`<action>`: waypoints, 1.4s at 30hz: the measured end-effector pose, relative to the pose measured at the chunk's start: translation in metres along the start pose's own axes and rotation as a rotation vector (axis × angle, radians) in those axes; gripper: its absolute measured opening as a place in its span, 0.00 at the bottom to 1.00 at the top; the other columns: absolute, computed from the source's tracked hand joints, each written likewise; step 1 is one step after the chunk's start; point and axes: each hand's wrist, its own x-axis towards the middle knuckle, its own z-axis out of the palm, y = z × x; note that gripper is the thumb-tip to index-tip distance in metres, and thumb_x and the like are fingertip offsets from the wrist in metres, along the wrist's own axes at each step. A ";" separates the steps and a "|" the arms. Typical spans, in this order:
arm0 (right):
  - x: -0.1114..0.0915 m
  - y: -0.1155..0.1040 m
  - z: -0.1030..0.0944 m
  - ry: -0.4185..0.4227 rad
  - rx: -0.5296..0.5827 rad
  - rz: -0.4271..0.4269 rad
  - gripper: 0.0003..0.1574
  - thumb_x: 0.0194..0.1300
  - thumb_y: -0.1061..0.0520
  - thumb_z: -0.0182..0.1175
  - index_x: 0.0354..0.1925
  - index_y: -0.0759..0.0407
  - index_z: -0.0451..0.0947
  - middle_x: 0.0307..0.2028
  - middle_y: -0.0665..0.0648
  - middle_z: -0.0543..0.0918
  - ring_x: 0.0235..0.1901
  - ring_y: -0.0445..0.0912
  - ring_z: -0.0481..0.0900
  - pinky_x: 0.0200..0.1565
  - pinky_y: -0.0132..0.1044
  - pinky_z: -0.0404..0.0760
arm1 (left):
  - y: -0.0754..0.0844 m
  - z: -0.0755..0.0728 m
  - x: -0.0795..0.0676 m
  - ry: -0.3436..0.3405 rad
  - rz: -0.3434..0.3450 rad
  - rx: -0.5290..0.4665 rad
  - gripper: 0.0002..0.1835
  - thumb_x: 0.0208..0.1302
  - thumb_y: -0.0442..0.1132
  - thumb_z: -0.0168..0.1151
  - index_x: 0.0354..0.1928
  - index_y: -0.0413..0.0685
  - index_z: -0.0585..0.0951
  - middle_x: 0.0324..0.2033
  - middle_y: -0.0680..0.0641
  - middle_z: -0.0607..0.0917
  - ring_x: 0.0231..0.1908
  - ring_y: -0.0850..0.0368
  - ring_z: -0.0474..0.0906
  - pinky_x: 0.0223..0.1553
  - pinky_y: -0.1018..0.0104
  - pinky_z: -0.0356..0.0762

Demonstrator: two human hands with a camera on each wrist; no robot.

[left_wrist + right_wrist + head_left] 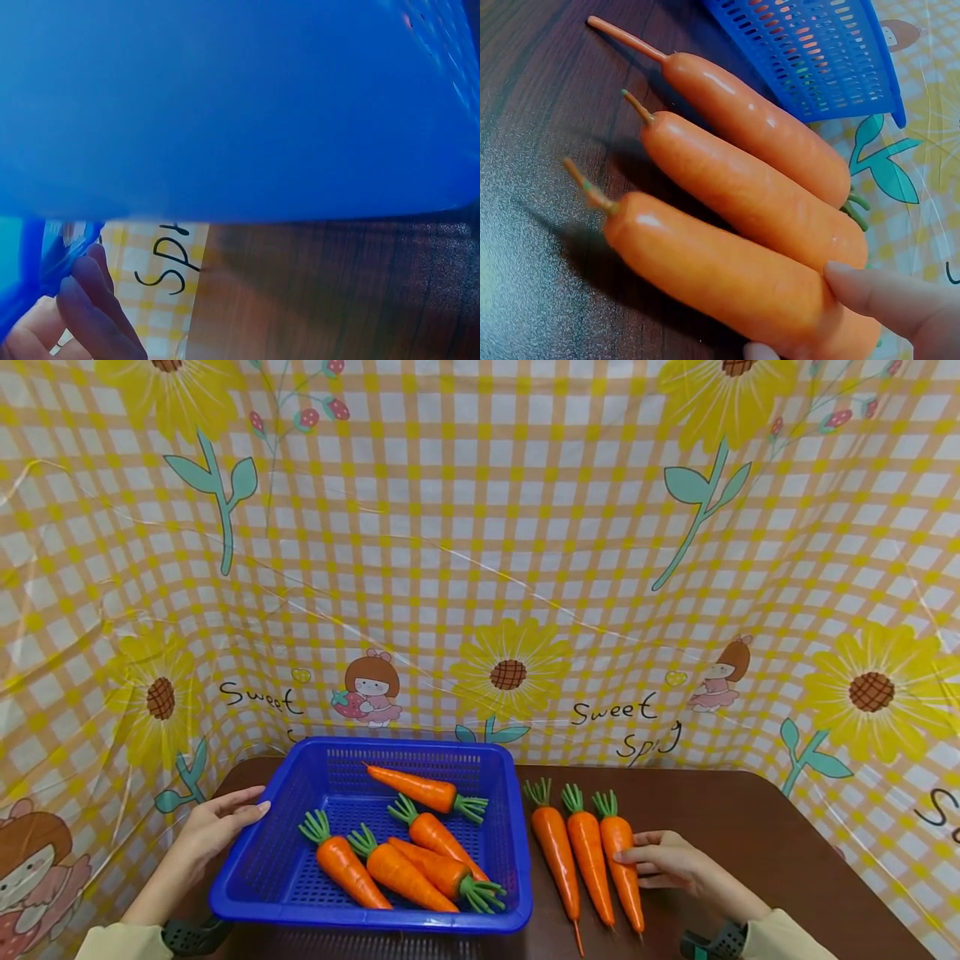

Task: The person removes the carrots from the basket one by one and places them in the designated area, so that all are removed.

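A blue plastic basket (367, 917) with slotted walls stands on the left of the table, several orange carrots (408, 872) with green tops inside. At its left rim, my left hand (206, 837) grips the edge between thumb and fingers; the left wrist view is mostly filled by the blue wall. Three more carrots lie side by side to the right of the basket, tops pointing away from me. My right hand (666, 864) pinches the rightmost carrot (727, 274), thumb on its upper side near the thick end. The middle carrot (742, 176) lies close beside it.
The dark brown table (720, 814) ends at a rounded far right corner. A yellow checked cloth (480, 552) with sunflowers and cartoon girls hangs behind and on both sides. The leftmost loose carrot (555, 852) lies close to the basket's right wall.
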 end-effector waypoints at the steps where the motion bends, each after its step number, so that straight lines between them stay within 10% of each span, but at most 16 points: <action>1: -0.001 -0.001 0.000 -0.001 -0.003 -0.001 0.50 0.62 0.53 0.62 0.64 0.86 0.49 0.43 0.59 0.84 0.41 0.45 0.84 0.45 0.43 0.84 | 0.000 0.000 0.000 -0.001 -0.001 -0.011 0.40 0.62 0.54 0.64 0.69 0.37 0.65 0.54 0.37 0.81 0.38 0.63 0.81 0.38 0.66 0.80; 35: -0.019 -0.019 -0.025 0.027 -0.120 -0.074 0.45 0.65 0.52 0.60 0.65 0.80 0.53 0.46 0.58 0.82 0.46 0.52 0.82 0.48 0.47 0.82 | 0.000 0.001 -0.002 -0.016 0.029 -0.008 0.39 0.65 0.53 0.61 0.70 0.37 0.62 0.54 0.36 0.80 0.35 0.62 0.81 0.37 0.65 0.80; 42: -0.024 -0.036 -0.022 0.019 -0.182 -0.086 0.43 0.65 0.53 0.59 0.65 0.79 0.54 0.52 0.68 0.77 0.46 0.50 0.80 0.50 0.52 0.80 | 0.000 0.000 -0.003 -0.025 0.012 -0.037 0.40 0.64 0.53 0.62 0.70 0.38 0.62 0.42 0.53 0.85 0.34 0.63 0.81 0.36 0.65 0.80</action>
